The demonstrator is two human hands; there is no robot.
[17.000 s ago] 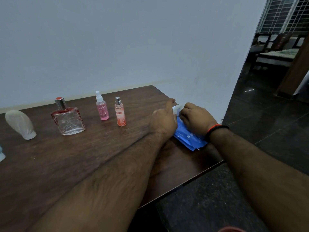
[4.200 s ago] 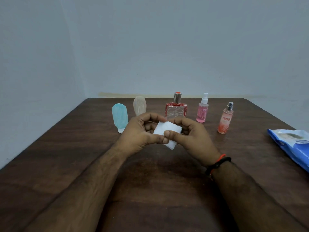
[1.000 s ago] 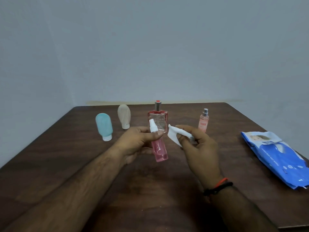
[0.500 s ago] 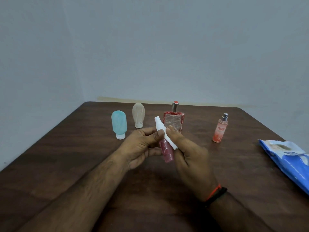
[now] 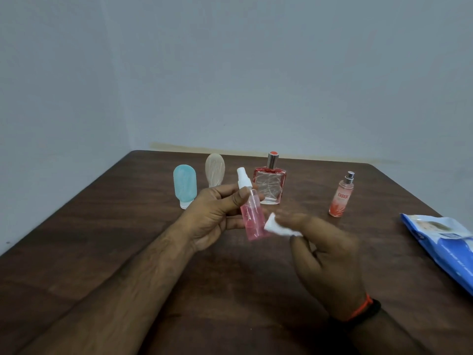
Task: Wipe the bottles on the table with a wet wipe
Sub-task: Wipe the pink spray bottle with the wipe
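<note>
Partly blurred, the right hand (image 5: 325, 254) pinches a folded white wet wipe (image 5: 275, 228) against a pink-liquid clear plastic spray bottle (image 5: 252, 213) — gripped upright by the left hand (image 5: 217, 216).

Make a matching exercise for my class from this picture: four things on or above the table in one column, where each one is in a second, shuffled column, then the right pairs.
Things
1. pink spray bottle
2. wet wipe
3. blue wipes pack
4. teal bottle

Places
A. standing at the left end of the row
B. held in the left hand
C. lying at the table's right edge
D. pinched in the right hand

Pairs: 1-B, 2-D, 3-C, 4-A
</note>
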